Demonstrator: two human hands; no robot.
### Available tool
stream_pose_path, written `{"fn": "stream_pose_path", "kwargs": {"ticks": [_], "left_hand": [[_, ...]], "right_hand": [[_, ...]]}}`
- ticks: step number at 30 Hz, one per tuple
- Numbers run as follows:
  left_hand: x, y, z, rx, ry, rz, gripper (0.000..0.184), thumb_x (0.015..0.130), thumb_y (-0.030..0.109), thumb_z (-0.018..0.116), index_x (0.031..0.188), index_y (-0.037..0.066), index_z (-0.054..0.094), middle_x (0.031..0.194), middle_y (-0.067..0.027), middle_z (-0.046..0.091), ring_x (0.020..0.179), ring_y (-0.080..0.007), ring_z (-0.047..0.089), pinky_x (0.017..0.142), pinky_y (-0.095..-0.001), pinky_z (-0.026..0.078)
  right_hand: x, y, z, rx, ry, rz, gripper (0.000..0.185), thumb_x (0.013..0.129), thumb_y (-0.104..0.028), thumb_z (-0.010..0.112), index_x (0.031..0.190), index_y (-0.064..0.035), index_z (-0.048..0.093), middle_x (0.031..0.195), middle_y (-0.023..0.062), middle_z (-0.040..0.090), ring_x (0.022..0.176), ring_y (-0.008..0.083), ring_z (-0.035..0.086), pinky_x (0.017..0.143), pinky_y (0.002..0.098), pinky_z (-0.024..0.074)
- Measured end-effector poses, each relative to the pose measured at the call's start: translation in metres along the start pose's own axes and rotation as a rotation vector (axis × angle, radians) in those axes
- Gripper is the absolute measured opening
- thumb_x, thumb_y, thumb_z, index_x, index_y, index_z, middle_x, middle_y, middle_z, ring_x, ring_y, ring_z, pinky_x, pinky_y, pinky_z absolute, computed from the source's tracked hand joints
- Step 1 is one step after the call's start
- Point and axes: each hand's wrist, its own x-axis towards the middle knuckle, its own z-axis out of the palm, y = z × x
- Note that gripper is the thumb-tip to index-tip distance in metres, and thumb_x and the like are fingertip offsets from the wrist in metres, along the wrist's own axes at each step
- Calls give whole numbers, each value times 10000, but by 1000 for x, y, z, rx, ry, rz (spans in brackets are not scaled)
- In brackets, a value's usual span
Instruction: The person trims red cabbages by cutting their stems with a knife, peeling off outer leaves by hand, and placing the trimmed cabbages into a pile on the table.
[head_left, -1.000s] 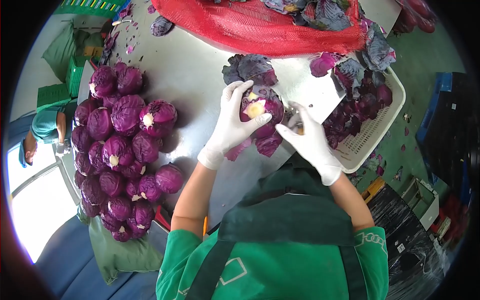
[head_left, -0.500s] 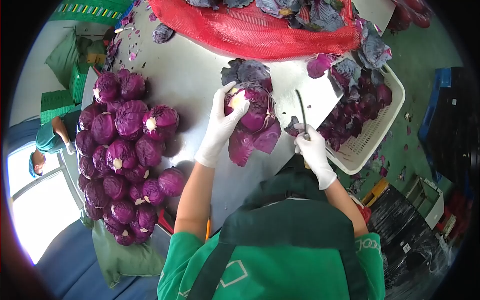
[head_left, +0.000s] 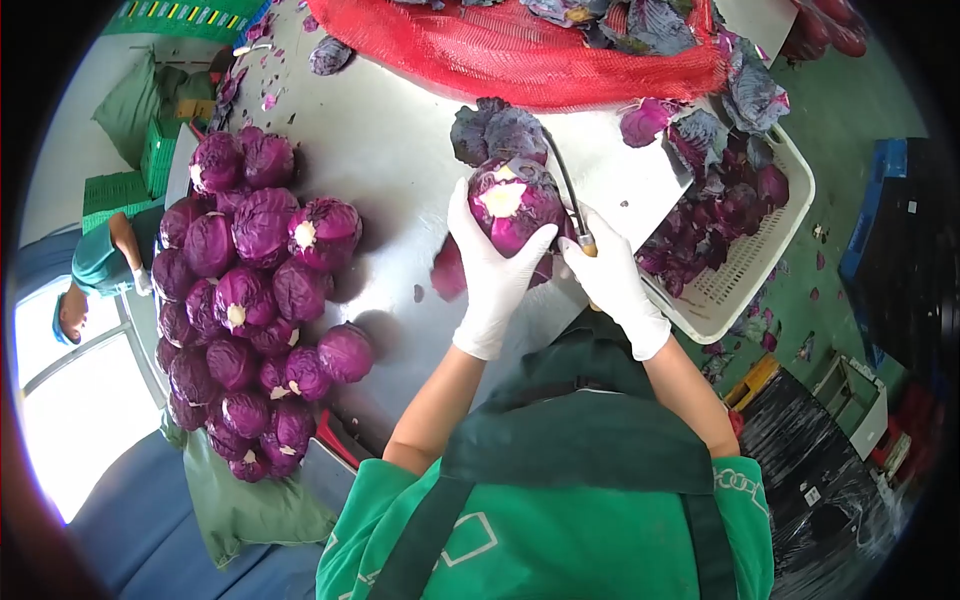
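In a white glove, my left hand (head_left: 490, 260) grips a red cabbage (head_left: 532, 215) from the left, its pale cut stem end facing up. My gloved right hand (head_left: 608, 270) is wrapped round the wooden handle of a knife (head_left: 567, 180) with a thin, dark, curved blade. That blade runs along the cabbage's right side; whether it touches is unclear. Dark outer leaves (head_left: 498, 132) lie just beyond the cabbage. A loose purple leaf (head_left: 449, 268) rests on the metal table (head_left: 400, 140), left of my left hand.
Several red cabbages (head_left: 240, 290) are piled on the left. A red mesh bag (head_left: 520, 65) of leaves lies across the far side. A white crate (head_left: 745, 290) holding leaves stands at the right. Another person (head_left: 108, 262) is at far left.
My left hand has moved right with the cabbage, whose cut stem now faces up more. My right hand has brought the knife up and left against or beside it.
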Motion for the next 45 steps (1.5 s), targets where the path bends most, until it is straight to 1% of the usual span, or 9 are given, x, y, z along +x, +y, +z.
{"fn": "stream_pose_path", "kwargs": {"ticks": [6, 8, 10, 15, 31, 36, 38, 43, 45], "left_hand": [[18, -6, -27, -143, -165, -111, 1134, 666, 301, 933, 1497, -17, 230, 1411, -218, 414, 1304, -310, 470, 1109, -402, 397], [23, -5, -32, -80, -315, 23, 1168, 616, 280, 953, 1499, -8, 246, 1448, -226, 387, 1350, -343, 434, 1138, -427, 371], [26, 1, -32, 138, -387, 194, 1160, 647, 337, 940, 1528, 33, 249, 1524, -188, 357, 1391, -327, 406, 1147, -425, 373], [28, 7, -28, 156, -424, 281, 1184, 613, 315, 942, 1541, 49, 257, 1558, -203, 321, 1457, -356, 313, 1195, -464, 285], [29, 7, -27, 125, -422, 220, 1163, 636, 252, 942, 1535, 25, 241, 1556, -188, 333, 1438, -326, 354, 1189, -411, 308], [25, -1, -22, 39, -400, 277, 1109, 588, 197, 942, 1491, 42, 318, 1546, -230, 302, 1451, -399, 302, 1178, -484, 299], [17, -2, -31, 52, -440, 407, 1102, 580, 190, 945, 1483, 47, 329, 1551, -225, 292, 1446, -403, 306, 1176, -493, 299], [8, -13, -43, 162, -378, 280, 1135, 562, 203, 953, 1502, 97, 326, 1517, -219, 284, 1419, -420, 291, 1177, -499, 280], [12, -16, -51, 138, -418, 271, 1151, 596, 299, 938, 1530, 93, 297, 1503, -211, 301, 1414, -408, 301, 1171, -497, 290]], "right_hand": [[0, 59, -57, -56, 317, 212, 291, 980, -137, 591, 1250, -36, 623, 927, 149, 690, 731, 222, 674, 719, 354, 531], [7, 54, -81, -482, 542, -326, 311, 999, -152, 569, 1286, -39, 612, 835, 125, 665, 674, 254, 646, 668, 369, 527], [1, -1, -78, -365, 343, -64, 361, 1005, -194, 554, 1347, -81, 587, 876, 155, 671, 703, 335, 655, 693, 419, 537], [4, -14, -32, -565, 181, -527, 480, 994, -263, 559, 1446, -118, 489, 953, 175, 713, 781, 353, 696, 705, 449, 547], [26, -4, -12, -396, 307, -479, 303, 995, -270, 560, 1258, -164, 669, 925, 131, 731, 728, 314, 703, 637, 388, 545], [52, 4, -32, -327, 240, 80, 345, 1016, -301, 523, 1274, -113, 653, 1014, 173, 723, 926, 347, 705, 780, 418, 541], [76, 52, -44, -275, 347, -96, 373, 1025, -315, 507, 1282, -79, 639, 1179, 181, 694, 1116, 356, 656, 944, 403, 498], [83, 17, -49, 285, 233, 239, 432, 1038, -332, 541, 1374, -64, 588, 689, 4, 583, 515, 71, 541, 528, 213, 463], [65, -8, -41, 101, 302, -54, 411, 1039, -252, 536, 1379, -24, 562, 792, 68, 656, 651, 136, 638, 646, 265, 529]]}}
